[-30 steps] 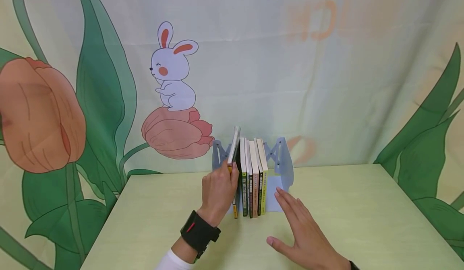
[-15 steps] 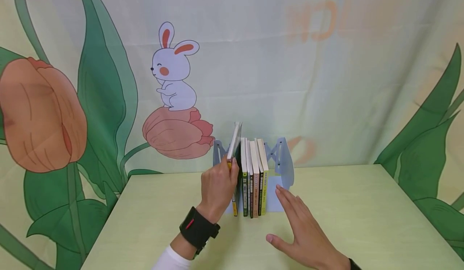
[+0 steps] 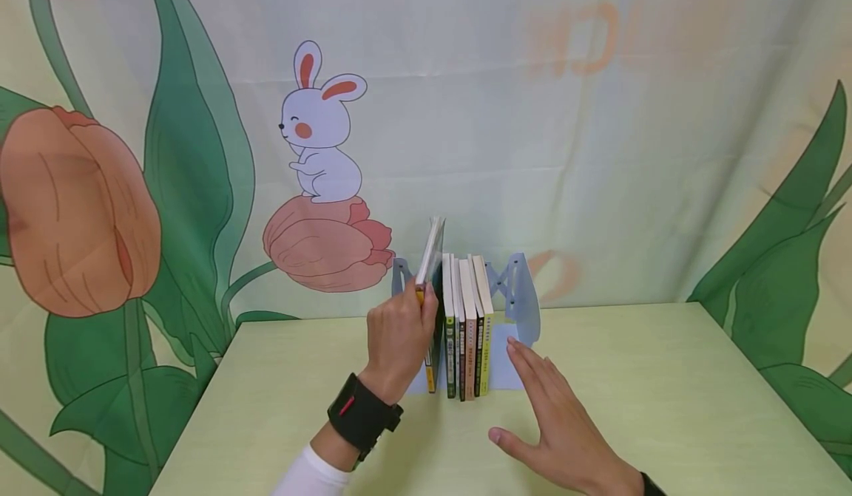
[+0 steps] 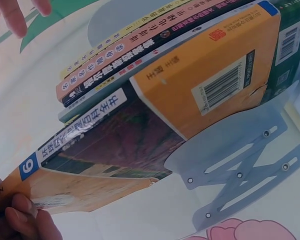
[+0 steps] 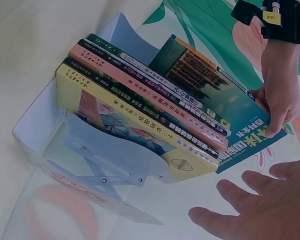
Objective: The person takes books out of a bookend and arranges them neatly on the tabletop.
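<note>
My left hand [image 3: 399, 337] pinches a large, thin book [image 4: 110, 145] near the top of its spine. The book has a dark photo cover and orange parts, and stands higher than its neighbours, tilted at the row's left end. Several upright books [image 3: 468, 296], with green, black, pink and yellow spines, stand beside it in a pale blue expandable bookend rack [image 3: 522, 296]. In the right wrist view, the held book's teal cover [image 5: 245, 127] faces the row. My right hand [image 3: 559, 422] hovers at the rack's front right, fingers straight and spread, touching nothing.
The rack stands on a pale green tabletop [image 3: 665, 378] near its back edge. Behind it hangs a cloth backdrop [image 3: 466, 111] printed with a rabbit and tulips. Another orange-covered book [image 4: 190, 75] stands just beside the held one.
The book in my left hand has risen a little above the row, its lower end lifting too. My left hand has moved slightly up with it. My right hand has hardly moved.
</note>
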